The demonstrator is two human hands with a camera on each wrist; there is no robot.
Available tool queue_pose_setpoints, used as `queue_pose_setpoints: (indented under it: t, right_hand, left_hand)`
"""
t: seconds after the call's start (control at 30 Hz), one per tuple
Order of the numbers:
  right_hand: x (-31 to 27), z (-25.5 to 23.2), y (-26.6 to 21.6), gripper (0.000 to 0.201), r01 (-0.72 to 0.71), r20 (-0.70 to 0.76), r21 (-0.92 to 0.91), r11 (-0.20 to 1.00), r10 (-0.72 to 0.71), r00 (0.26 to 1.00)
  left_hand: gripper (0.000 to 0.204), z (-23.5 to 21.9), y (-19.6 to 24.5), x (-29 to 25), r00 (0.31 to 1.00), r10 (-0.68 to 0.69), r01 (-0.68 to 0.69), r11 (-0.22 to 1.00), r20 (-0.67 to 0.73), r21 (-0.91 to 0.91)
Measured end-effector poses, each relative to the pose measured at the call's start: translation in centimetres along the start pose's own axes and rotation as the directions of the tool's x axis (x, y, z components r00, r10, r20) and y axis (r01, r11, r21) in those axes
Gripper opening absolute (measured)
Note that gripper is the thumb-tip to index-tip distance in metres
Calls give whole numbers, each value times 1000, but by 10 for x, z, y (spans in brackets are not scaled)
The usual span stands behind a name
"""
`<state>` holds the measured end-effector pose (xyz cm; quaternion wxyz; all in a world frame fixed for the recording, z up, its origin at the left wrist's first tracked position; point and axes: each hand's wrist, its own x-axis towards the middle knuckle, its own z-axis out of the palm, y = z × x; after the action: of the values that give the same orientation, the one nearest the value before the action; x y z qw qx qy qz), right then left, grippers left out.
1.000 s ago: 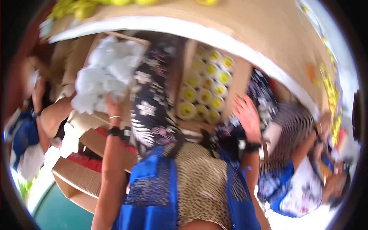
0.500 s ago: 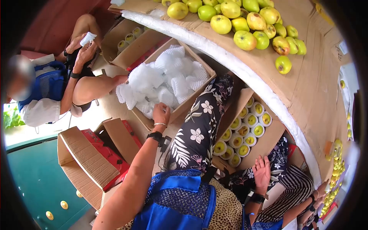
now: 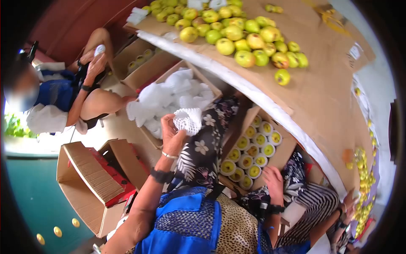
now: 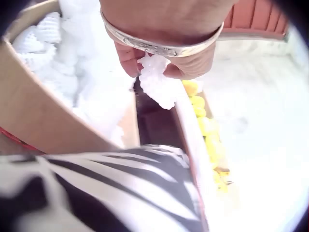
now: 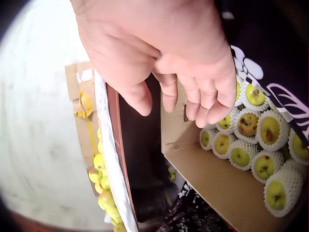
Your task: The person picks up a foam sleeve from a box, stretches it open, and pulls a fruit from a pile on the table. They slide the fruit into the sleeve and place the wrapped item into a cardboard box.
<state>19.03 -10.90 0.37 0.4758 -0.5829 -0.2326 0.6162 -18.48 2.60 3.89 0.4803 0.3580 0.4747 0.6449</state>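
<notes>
My left hand [image 3: 172, 136] pinches a white foam fruit net [image 3: 187, 121] between thumb and fingers, held over my knee beside the box of foam nets [image 3: 169, 95]. In the left wrist view the foam net [image 4: 158, 82] hangs below the fingers. My right hand [image 3: 274, 182] is empty, with fingers loosely bent, at the near side of a cardboard box [image 3: 277, 158] of apples in foam nets. The right wrist view shows the hand [image 5: 164, 63] above that box, near the netted apples [image 5: 245, 155].
Loose yellow-green apples [image 3: 237, 38] lie on the cardboard-covered table [image 3: 313, 97] ahead, its edge wrapped in white. An open carton [image 3: 93, 178] stands at left. Another person [image 3: 63, 91] sits at far left, holding a foam net; striped trousers [image 3: 319, 203] of someone else show at right.
My left hand has lifted a foam net out of the box and moved it right, over my knee. My right hand has shifted left toward the apple box, and its fingers have bent.
</notes>
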Motion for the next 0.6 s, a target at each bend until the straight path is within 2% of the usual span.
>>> queue_pose_setpoints:
  t: [0.03,0.07,0.1,0.17,0.2,0.23,0.3,0.33,0.37,0.43,0.47,0.5,0.57,0.6]
  right_hand:
    - [4,15,-7,36,-24,63,-32,999,26,998]
    - [2,40,-25,36,-6,169,-9,1000,8,986]
    - [-3,70,-45,36,-7,264,34,999,-2,964]
    - [-17,119,-69,38,199,296,11,980,-193,936]
    - [-16,131,-72,38,262,330,10,965,-250,910]
    - [-17,137,-73,38,327,366,11,945,-308,878]
    - [-18,138,-59,35,231,377,99,968,-251,892]
    - [-23,133,-53,31,281,370,10,960,-264,891]
    - [-28,133,-45,30,293,335,113,949,-314,889]
    - [-41,124,-40,31,285,263,144,948,-314,912]
    - [-45,117,-39,31,264,291,128,956,-291,911]
    - [-45,109,-35,32,239,341,86,967,-254,905]
    - [-56,103,-43,32,223,398,146,964,-264,879]
    - [-55,98,-39,31,250,399,151,956,-290,870]
  left_hand:
    - [54,25,26,-14,991,-118,125,984,65,-124]
    - [60,39,37,-25,973,-159,181,975,166,-125]
    - [62,48,44,-33,945,-199,214,976,259,-30]
    - [64,58,37,-50,914,-194,139,975,356,173]
    - [62,68,42,-58,898,-197,113,967,394,227]
    - [61,76,46,-66,855,-229,143,966,465,214]
    - [59,88,55,-82,763,-275,194,961,585,197]
    - [58,90,59,-88,741,-282,152,954,609,257]
    - [58,91,59,-93,726,-229,105,969,648,224]
    - [60,90,58,-101,734,-258,114,959,628,260]
    - [60,88,65,-102,630,-456,268,887,628,375]
    - [57,89,61,-107,613,-419,296,908,669,298]
    - [46,91,59,-113,564,-583,583,783,585,218]
    - [40,92,52,-113,570,-553,516,816,607,260]
